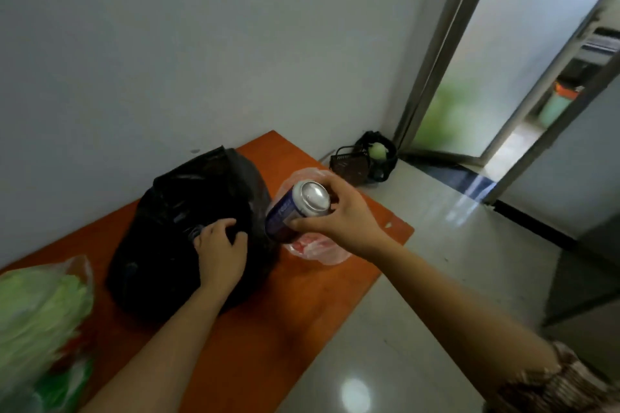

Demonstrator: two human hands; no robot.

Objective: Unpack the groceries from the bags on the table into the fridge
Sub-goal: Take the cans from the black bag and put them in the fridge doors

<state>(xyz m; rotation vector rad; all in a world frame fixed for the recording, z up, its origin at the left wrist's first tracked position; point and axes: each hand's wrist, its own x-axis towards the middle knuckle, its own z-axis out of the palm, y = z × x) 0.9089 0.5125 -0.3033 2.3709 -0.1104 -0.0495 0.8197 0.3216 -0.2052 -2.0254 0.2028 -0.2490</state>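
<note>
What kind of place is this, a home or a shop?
Probably a home: a black bag and a bag of greens on an orange table, a glossy tiled floor, a frosted sliding door.

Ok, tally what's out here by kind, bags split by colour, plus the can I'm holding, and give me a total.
Black bag: 1
Clear bags: 2, the greens bag and the red-filled bag
Blue can, gripped in the right hand: 1
Total: 4

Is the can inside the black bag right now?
No, the right hand grips the can in the air beside the black bag, outside it.
</note>
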